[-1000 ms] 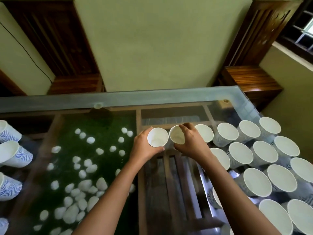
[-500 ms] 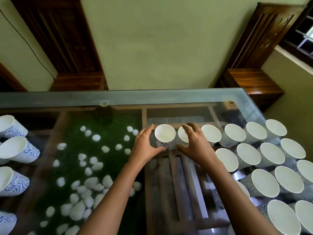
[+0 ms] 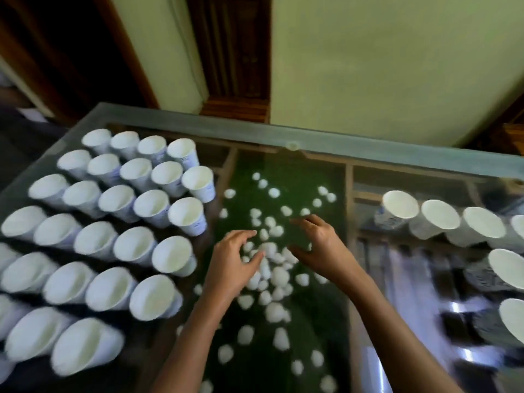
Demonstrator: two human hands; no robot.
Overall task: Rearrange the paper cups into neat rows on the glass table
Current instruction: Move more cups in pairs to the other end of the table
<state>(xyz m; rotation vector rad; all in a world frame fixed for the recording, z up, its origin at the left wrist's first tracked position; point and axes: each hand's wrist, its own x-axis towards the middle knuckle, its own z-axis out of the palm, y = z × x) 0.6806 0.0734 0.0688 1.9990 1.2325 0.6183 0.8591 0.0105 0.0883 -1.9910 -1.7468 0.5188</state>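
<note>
I see my left hand (image 3: 235, 269) and right hand (image 3: 321, 251) loose, holding nothing, over the clear glass worktop (image 3: 397, 156). White paper cups (image 3: 133, 245) stand in rows left and right, with white pebbles (image 3: 279, 275) beneath the glass between them.

Bare glass (image 3: 283, 321) between cup blocks (image 3: 119, 222)

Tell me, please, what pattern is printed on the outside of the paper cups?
Blue wavy lines on white; the head view shows it best on the right-hand cups.
</note>
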